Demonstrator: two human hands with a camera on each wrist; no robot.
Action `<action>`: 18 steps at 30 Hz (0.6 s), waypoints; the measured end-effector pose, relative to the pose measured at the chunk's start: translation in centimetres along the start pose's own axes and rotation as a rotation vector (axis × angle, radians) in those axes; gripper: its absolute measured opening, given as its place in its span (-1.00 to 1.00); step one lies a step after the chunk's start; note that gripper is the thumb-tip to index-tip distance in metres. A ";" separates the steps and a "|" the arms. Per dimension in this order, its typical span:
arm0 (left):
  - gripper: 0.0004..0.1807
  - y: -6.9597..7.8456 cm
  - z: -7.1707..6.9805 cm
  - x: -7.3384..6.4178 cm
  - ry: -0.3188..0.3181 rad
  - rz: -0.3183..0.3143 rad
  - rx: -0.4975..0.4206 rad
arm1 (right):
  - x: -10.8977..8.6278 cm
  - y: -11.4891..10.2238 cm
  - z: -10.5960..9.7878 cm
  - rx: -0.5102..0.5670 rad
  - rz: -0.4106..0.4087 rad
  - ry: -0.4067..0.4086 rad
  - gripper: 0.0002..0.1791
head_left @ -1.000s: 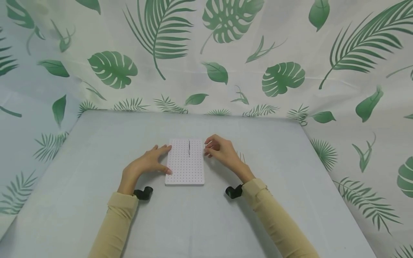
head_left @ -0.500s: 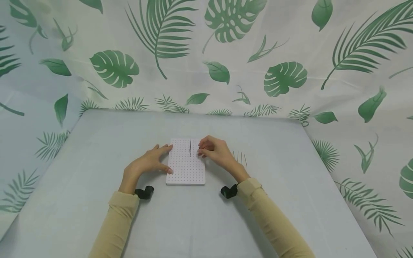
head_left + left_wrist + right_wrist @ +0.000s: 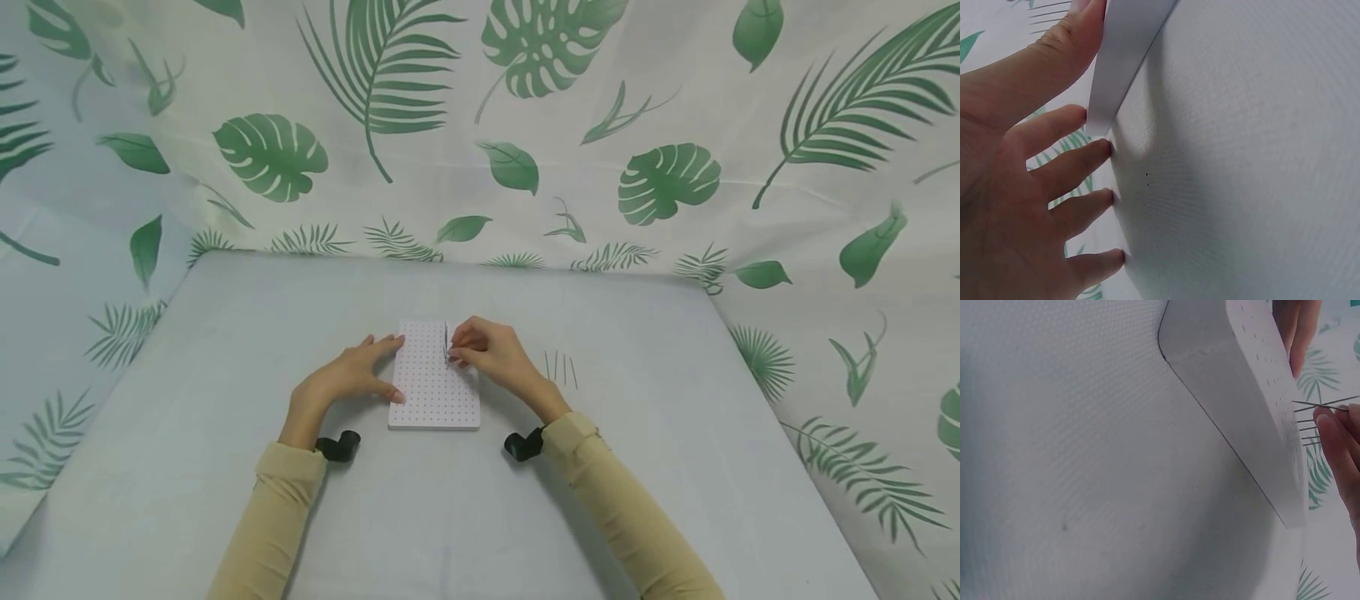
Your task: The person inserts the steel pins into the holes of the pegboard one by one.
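Observation:
A white board (image 3: 431,400) dotted with rows of small holes lies flat on the table. Several thin metal pins (image 3: 1305,429) stand upright in it toward its far end. My left hand (image 3: 345,375) steadies the board's left edge with fingers spread; in the left wrist view the thumb (image 3: 1072,47) and index fingertip touch its side. Above the board, my right hand (image 3: 491,350) pinches another thin metal pin (image 3: 1302,403) between thumb and fingertips, close to the standing ones. In the right wrist view it crosses a standing pin, and whether its tip touches the board cannot be told.
Several loose pins (image 3: 556,367) lie in a row on the pale tablecloth (image 3: 465,517), right of the board. Leaf-patterned cloth (image 3: 555,192) hangs behind and at the sides. Each wrist carries a small black camera (image 3: 523,446).
My right hand has moved left from beside the board to over it, bringing the pinched pin to the standing pins. More of the loose pins show now. The left hand stays at the edge.

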State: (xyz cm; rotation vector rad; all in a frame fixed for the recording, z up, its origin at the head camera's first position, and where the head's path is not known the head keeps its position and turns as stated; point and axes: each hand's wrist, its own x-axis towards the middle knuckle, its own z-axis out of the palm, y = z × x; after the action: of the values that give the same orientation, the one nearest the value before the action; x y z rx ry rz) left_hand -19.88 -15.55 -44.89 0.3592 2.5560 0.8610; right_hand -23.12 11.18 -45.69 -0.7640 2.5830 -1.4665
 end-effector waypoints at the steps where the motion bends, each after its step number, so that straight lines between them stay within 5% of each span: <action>1: 0.11 -0.1 0.0 0.0 -0.001 0.001 -0.001 | 0.1 0.0 0.0 -0.005 -0.002 0.001 -0.85; 18: 0.10 -0.1 -0.1 0.0 -0.005 0.010 -0.014 | 0.2 -0.2 0.2 -0.030 -0.074 -0.061 -0.86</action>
State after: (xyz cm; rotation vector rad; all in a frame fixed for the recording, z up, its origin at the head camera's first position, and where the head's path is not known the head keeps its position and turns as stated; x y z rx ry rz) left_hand -19.92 -15.62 -44.89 0.3692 2.5445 0.8804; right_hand -23.13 10.86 -45.57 -0.9032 2.5637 -1.4030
